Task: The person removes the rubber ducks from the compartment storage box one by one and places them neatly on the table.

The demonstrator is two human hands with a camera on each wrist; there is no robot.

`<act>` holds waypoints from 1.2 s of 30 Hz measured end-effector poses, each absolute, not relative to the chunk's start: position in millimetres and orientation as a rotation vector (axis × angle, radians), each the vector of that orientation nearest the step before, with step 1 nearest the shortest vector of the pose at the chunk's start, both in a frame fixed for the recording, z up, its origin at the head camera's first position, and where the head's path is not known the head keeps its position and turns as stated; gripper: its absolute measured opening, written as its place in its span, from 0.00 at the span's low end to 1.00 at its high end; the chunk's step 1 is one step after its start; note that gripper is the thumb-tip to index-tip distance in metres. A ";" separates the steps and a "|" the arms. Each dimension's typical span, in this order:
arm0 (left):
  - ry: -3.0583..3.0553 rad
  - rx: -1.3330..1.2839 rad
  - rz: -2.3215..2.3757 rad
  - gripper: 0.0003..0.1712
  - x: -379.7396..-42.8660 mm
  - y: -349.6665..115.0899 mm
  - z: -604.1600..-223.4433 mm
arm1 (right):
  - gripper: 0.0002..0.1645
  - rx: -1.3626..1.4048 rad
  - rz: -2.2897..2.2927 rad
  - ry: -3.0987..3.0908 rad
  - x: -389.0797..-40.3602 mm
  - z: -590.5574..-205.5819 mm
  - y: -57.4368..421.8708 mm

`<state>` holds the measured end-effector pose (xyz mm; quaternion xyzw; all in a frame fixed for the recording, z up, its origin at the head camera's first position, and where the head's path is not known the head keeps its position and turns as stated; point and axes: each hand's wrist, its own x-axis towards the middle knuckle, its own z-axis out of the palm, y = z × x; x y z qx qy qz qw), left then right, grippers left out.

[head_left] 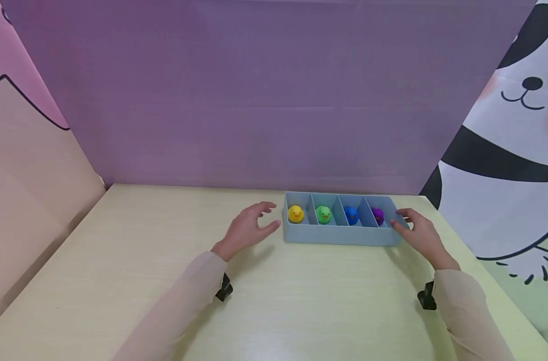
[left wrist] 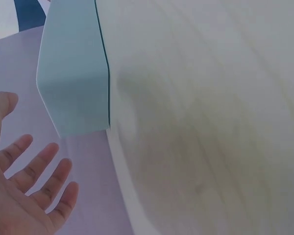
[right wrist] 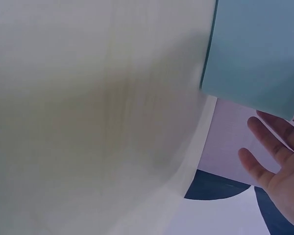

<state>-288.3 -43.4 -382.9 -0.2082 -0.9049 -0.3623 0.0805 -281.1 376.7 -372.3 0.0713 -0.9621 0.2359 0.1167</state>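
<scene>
A light blue box [head_left: 341, 235] with dividers stands at the back right of the table. From left to right its compartments hold a yellow duck [head_left: 295, 214], a green duck [head_left: 323, 214], a blue duck [head_left: 351, 215] and a purple duck [head_left: 378, 216]. My left hand [head_left: 248, 229] hovers just left of the box, thumb and fingers spread and nothing between them. In the left wrist view, its fingers [left wrist: 34, 169] lie apart from the box's end. At the right end is my right hand [head_left: 419, 234], its thumb and fingertips overlapping the corner, fingers loosely extended.
The pale wooden table [head_left: 301, 311] ends at a purple backdrop [head_left: 265, 100] right behind the box. A panda-patterned panel [head_left: 518, 200] borders the right side, and a pink and beige panel [head_left: 25, 165] the left. Each wrist carries a small black camera mount [head_left: 224, 288].
</scene>
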 end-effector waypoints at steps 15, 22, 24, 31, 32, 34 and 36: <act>-2.765 -0.630 -1.165 0.29 -300.6 -10.3 -383.7 | 0.30 0.190 0.751 -2.807 -280.7 -373.3 375.0; -2.764 -0.621 -1.142 0.28 -301.6 -3.0 -387.7 | 0.30 0.183 0.765 -2.813 -281.4 -374.6 375.6; -2.764 -0.613 -1.146 0.28 -301.8 -2.3 -389.1 | 0.31 0.185 0.770 -2.812 -281.7 -375.0 375.7; -2.746 -0.615 -1.202 0.26 -302.0 0.3 -393.3 | 0.30 0.195 0.788 -2.791 -283.1 -378.1 379.2; -2.743 -0.612 -1.207 0.26 -302.0 0.5 -393.5 | 0.30 0.198 0.785 -2.789 -283.6 -378.5 379.5; -2.739 -0.604 -1.216 0.26 -301.8 0.5 -393.8 | 0.30 0.202 0.788 -2.792 -284.6 -379.5 380.0; -2.738 -0.594 -1.219 0.25 -302.1 0.5 -394.3 | 0.30 0.204 0.791 -2.794 -285.1 -379.9 379.7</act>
